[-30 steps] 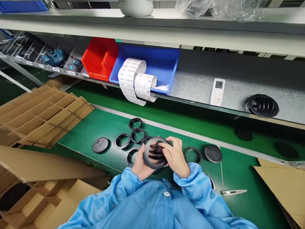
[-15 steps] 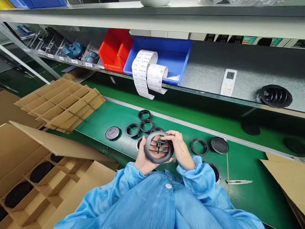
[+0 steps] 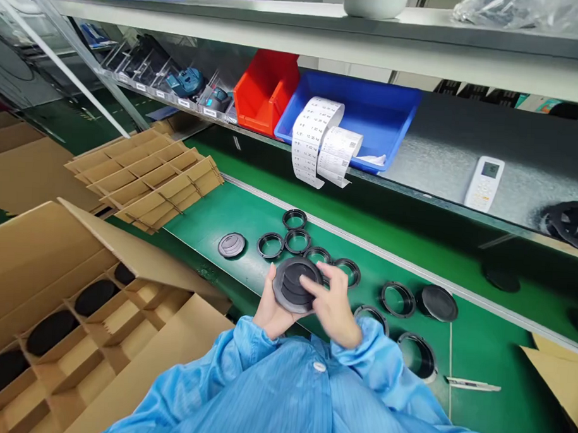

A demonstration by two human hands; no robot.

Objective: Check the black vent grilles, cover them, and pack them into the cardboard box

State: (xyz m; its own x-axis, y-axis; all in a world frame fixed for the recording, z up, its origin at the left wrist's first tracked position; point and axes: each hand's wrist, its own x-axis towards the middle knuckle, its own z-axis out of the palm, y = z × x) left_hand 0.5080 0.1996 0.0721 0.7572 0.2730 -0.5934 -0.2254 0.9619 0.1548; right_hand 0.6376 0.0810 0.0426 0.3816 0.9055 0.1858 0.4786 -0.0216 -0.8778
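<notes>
Within left hand (image 3: 268, 312), partly beneath right hand (image 3: 337, 308): round black vent (image 3: 289, 293).

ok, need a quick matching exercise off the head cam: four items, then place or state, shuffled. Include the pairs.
Items
1. Round vent in the left hand
2. Remote control
3. Printed paper strips
4. Utility knife

Place or state
A. Hanging over the front edge of the blue bin
B. Lying on the green tabletop
C. Louvres closed, a finger of the right hand at its face
D. On the metal shelf, to the right of the blue bin

Pairs: 1-C, 2-D, 3-A, 4-B
</notes>
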